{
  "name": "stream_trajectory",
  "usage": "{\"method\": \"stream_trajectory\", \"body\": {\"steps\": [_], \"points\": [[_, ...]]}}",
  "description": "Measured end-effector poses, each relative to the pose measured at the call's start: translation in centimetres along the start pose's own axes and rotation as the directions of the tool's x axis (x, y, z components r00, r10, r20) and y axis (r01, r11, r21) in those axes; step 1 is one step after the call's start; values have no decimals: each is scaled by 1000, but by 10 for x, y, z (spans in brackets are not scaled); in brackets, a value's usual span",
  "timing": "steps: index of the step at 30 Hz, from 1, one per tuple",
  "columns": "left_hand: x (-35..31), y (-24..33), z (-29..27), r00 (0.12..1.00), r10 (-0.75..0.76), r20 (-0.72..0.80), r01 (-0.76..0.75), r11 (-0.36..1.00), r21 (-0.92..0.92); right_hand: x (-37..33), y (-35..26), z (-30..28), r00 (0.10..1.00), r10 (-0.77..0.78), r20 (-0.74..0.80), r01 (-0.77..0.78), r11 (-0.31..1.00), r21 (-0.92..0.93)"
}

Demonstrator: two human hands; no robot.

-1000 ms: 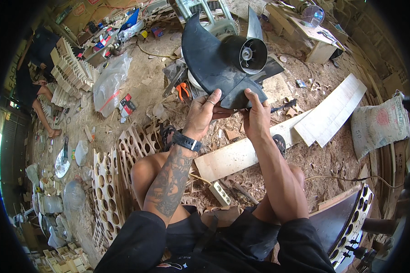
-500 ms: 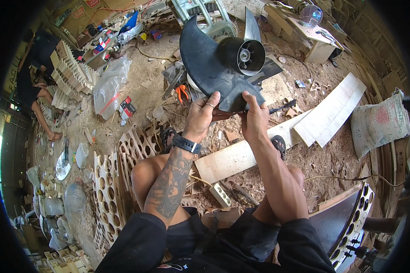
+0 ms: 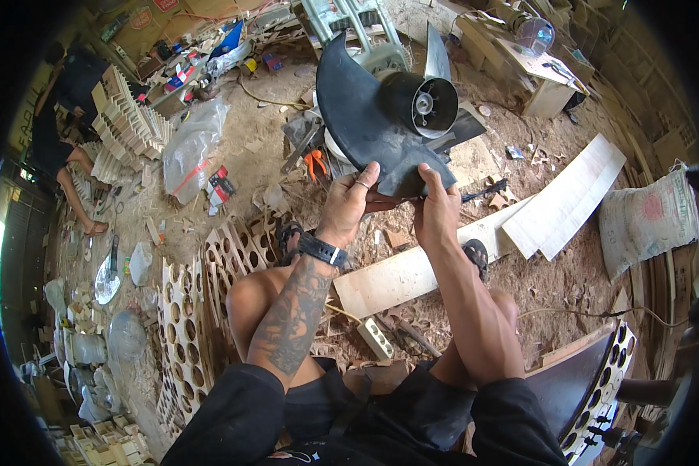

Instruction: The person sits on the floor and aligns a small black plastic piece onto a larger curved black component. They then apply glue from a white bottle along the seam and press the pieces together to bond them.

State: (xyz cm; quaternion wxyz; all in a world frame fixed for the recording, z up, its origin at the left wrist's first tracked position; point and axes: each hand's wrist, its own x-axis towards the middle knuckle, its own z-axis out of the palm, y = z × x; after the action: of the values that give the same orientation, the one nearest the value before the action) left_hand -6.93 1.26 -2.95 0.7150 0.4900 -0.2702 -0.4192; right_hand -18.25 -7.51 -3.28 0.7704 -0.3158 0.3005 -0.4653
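Observation:
A black fan blade wheel (image 3: 357,105) with broad curved blades and a round hollow hub (image 3: 425,104) is held up in front of me. My left hand (image 3: 347,203) grips the lower edge of its near blade, thumb on top and fingers curled beneath. On the same blade, a little to the right, my right hand (image 3: 438,205) pinches the edge with its thumb on top. The fingers under the blade are partly hidden. Behind the wheel, orange-handled pliers (image 3: 314,165) lie on the ground, close to a partly covered white round thing.
Wood boards (image 3: 396,279) lie across the shavings near my feet, beside a white power strip (image 3: 375,339). Perforated wood panels (image 3: 182,334) stand at left. A filled sack (image 3: 648,221) is at right, a low wooden bench (image 3: 532,70) behind. Another person (image 3: 66,147) is at far left.
The fan blade wheel has shifted slightly right and down in the view, along with most of the scene. Both hands keep the same hold on its near blade.

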Motion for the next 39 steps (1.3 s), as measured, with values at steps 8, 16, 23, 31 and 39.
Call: {"method": "stream_trajectory", "body": {"steps": [8,16,23,31,39], "points": [[-2,2,3,999,-20,-36,21,1000,13,-2,-4,3,1000,-7,24,6,999,34],[-1,-1,3,999,-21,-36,22,1000,21,-3,-11,1,1000,19,19,-19,999,-48],[-1,14,7,988,63,-139,-55,996,66,1,-12,-2,990,70,125,-64,997,-48],[7,45,8,956,218,-198,-186,968,168,13,0,-15,996,-10,94,18,996,-89],[4,46,9,956,200,-215,-169,973,158,16,-17,-16,989,-5,149,17,996,-83]]}}
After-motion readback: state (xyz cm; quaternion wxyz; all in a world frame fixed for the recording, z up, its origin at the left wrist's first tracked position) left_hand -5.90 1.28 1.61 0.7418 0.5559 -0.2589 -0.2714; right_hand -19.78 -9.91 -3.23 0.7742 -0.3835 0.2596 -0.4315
